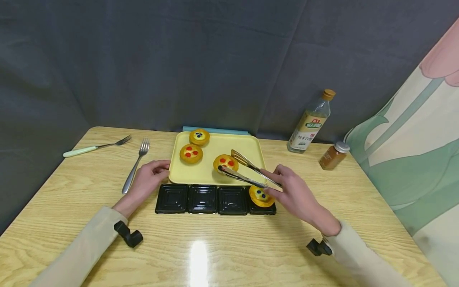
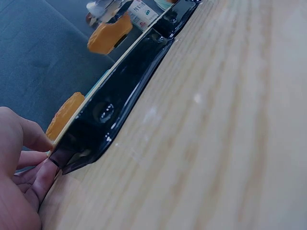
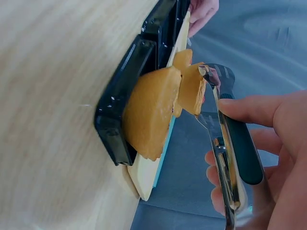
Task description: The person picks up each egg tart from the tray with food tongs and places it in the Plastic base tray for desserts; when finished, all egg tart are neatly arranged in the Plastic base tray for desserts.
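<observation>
Right hand [image 1: 295,196] pinches the tongs [image 1: 242,177]. Red tart [image 1: 226,159] sits between the tong tips, ahead and to the left of this hand, which is the nearer of the two; in the left wrist view it appears raised off the plate [image 1: 247,145]. Left hand [image 1: 147,177] pinches the plate's left rim. The tray [image 1: 202,198] lies between the hands, long axis running hand to hand; its compartment beside the right hand bears a blue tart [image 1: 261,202].
</observation>
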